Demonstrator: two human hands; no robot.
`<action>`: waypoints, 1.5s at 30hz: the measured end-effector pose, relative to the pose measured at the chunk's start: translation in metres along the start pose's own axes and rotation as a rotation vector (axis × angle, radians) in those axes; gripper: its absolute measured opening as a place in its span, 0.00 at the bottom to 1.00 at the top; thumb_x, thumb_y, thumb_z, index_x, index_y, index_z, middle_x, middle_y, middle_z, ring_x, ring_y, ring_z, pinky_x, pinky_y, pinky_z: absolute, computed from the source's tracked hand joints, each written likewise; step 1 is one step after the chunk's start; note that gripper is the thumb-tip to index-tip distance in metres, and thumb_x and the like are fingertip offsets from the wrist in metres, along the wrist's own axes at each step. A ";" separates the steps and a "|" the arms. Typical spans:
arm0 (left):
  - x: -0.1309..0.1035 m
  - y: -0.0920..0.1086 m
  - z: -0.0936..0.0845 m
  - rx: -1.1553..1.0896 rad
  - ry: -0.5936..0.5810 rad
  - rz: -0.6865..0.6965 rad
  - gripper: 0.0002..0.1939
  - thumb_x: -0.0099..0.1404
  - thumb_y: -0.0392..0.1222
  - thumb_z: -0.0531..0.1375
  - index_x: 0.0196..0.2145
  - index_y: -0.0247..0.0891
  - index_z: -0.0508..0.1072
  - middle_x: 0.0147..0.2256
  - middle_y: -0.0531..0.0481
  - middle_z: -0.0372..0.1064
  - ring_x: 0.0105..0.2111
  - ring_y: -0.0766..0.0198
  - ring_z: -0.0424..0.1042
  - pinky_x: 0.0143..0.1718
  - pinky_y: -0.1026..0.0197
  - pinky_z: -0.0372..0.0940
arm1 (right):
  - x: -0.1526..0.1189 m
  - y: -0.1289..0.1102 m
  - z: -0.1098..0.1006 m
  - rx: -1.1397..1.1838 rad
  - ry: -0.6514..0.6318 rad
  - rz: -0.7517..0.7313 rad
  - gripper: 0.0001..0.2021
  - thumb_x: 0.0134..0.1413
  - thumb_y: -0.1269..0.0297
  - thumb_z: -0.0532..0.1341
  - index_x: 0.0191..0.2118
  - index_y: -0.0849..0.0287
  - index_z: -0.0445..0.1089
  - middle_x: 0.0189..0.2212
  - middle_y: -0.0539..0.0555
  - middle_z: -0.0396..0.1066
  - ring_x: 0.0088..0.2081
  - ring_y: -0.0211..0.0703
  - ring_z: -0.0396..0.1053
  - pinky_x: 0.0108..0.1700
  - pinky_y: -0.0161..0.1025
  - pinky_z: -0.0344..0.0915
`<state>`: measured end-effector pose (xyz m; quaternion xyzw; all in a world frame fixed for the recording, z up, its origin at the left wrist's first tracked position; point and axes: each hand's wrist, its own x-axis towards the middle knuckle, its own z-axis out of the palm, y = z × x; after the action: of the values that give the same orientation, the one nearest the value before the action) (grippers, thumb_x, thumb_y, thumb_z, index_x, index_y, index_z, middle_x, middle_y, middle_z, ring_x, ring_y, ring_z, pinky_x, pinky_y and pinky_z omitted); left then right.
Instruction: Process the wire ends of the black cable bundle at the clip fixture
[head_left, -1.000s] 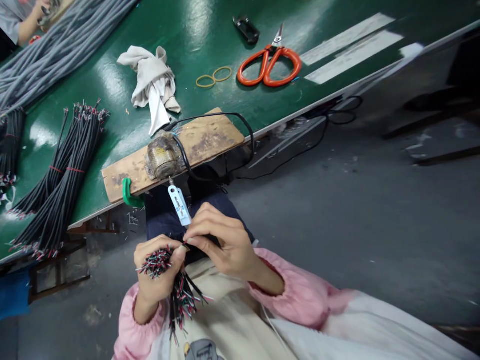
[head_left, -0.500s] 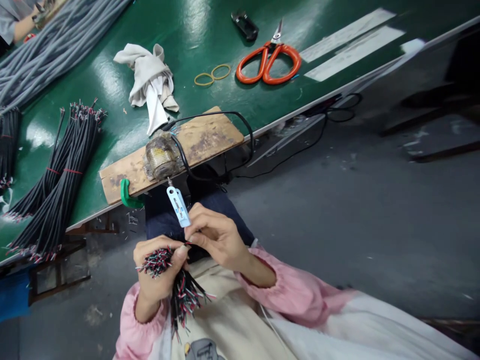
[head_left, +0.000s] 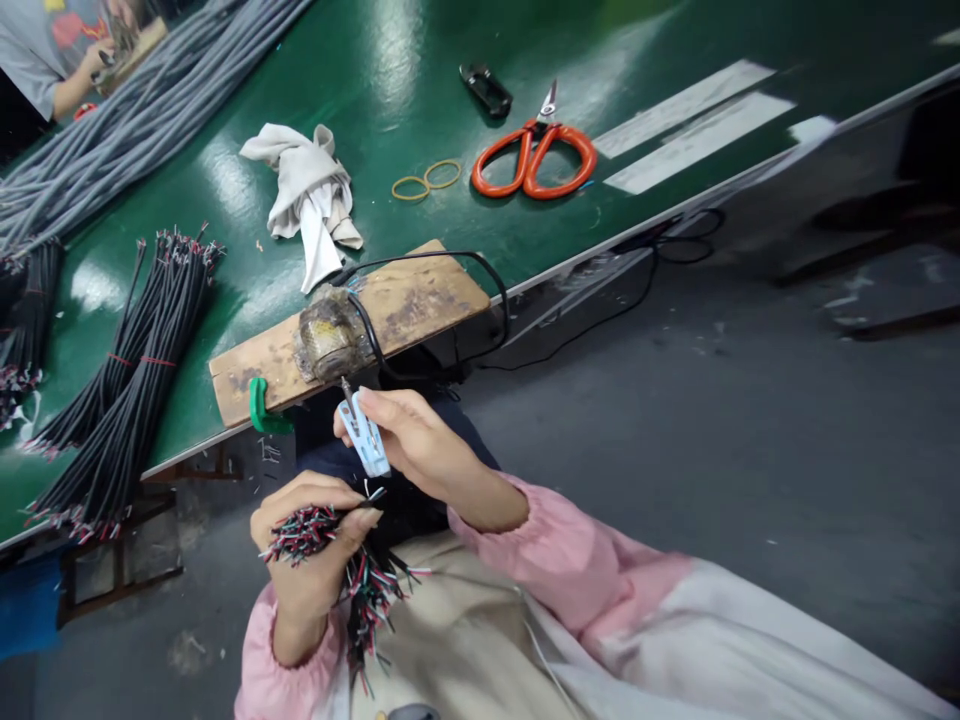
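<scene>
My left hand [head_left: 306, 585] is closed around a bundle of black cables [head_left: 304, 533] whose thin red, white and green wire ends stick out on both sides. One cable end with bare-looking wires pokes up between its thumb and forefinger. My right hand [head_left: 427, 445] pinches a light blue clothespin [head_left: 367, 445] near its upper end. That clothespin sits on the thin shaft of a small motor [head_left: 330, 335], which is wrapped in clear, dirty material. A worn wooden board [head_left: 412, 290] carries the motor at the table edge.
A green clamp [head_left: 266, 408] grips the board's left end. On the green table [head_left: 397, 100] lie orange-handled scissors [head_left: 536, 160], a black tool [head_left: 486, 90], rubber bands [head_left: 426, 182], a rag [head_left: 307, 195], black cable bundles [head_left: 142, 360] and grey cables [head_left: 150, 120]. Another person's arm [head_left: 71, 90] shows top left.
My right hand has moved up from the cable end beside my left thumb to the clothespin and taken hold of it. The left hand keeps the bundle. The view has shifted slightly.
</scene>
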<state>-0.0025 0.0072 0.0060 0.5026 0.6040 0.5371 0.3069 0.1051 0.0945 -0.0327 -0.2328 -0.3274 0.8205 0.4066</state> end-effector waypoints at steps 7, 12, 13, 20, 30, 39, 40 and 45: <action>0.005 0.001 0.010 0.099 -0.003 -0.059 0.05 0.49 0.32 0.70 0.19 0.39 0.80 0.18 0.52 0.75 0.17 0.66 0.73 0.20 0.68 0.70 | -0.005 0.007 0.002 0.369 -0.051 0.153 0.25 0.39 0.42 0.73 0.24 0.63 0.74 0.22 0.49 0.68 0.23 0.31 0.64 0.26 0.28 0.62; 0.005 0.004 0.013 0.110 0.008 -0.070 0.06 0.49 0.33 0.69 0.19 0.40 0.80 0.17 0.53 0.74 0.17 0.67 0.73 0.21 0.68 0.70 | -0.006 0.013 -0.003 0.466 -0.114 0.248 0.22 0.50 0.45 0.69 0.29 0.63 0.78 0.23 0.51 0.71 0.24 0.32 0.66 0.28 0.29 0.64; 0.005 0.004 0.013 0.108 0.010 -0.073 0.05 0.49 0.33 0.69 0.19 0.40 0.80 0.17 0.53 0.74 0.17 0.67 0.72 0.21 0.68 0.70 | -0.005 0.015 -0.006 0.474 -0.115 0.263 0.22 0.52 0.44 0.67 0.29 0.63 0.78 0.23 0.51 0.72 0.24 0.32 0.66 0.29 0.30 0.65; -0.001 0.002 0.007 0.037 -0.066 -0.059 0.06 0.50 0.30 0.70 0.22 0.40 0.81 0.20 0.53 0.76 0.18 0.69 0.72 0.21 0.70 0.67 | -0.015 0.026 -0.031 0.327 0.053 0.128 0.21 0.40 0.44 0.73 0.28 0.60 0.78 0.21 0.49 0.69 0.24 0.32 0.62 0.28 0.30 0.58; -0.006 -0.003 -0.005 0.057 -0.300 -0.102 0.10 0.60 0.37 0.66 0.21 0.37 0.78 0.16 0.52 0.72 0.16 0.68 0.69 0.20 0.69 0.64 | -0.054 0.006 -0.029 -0.484 -0.016 -0.463 0.11 0.62 0.59 0.63 0.31 0.60 0.77 0.24 0.52 0.73 0.28 0.38 0.65 0.32 0.38 0.61; -0.010 -0.007 0.006 0.072 -0.316 -0.119 0.13 0.54 0.42 0.69 0.18 0.36 0.73 0.14 0.55 0.67 0.14 0.71 0.62 0.17 0.69 0.59 | -0.060 -0.010 -0.014 -0.726 -0.096 -0.658 0.05 0.60 0.71 0.64 0.33 0.63 0.74 0.25 0.53 0.73 0.29 0.37 0.66 0.33 0.37 0.63; -0.011 -0.007 0.007 0.060 -0.274 -0.131 0.10 0.53 0.40 0.69 0.20 0.36 0.73 0.16 0.55 0.68 0.15 0.70 0.64 0.18 0.69 0.60 | -0.061 -0.009 -0.014 -0.728 -0.069 -0.653 0.05 0.59 0.72 0.63 0.31 0.63 0.74 0.25 0.53 0.73 0.28 0.37 0.65 0.33 0.38 0.63; -0.019 -0.013 0.003 0.007 -0.172 -0.148 0.06 0.55 0.35 0.69 0.23 0.38 0.76 0.19 0.54 0.74 0.18 0.68 0.71 0.22 0.68 0.66 | -0.062 0.003 -0.016 -0.622 0.008 -0.538 0.12 0.63 0.64 0.61 0.28 0.61 0.71 0.22 0.50 0.69 0.27 0.36 0.63 0.31 0.37 0.60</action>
<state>0.0020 -0.0084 -0.0104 0.5020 0.6125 0.4658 0.3948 0.1487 0.0484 -0.0385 -0.2540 -0.6076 0.5458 0.5180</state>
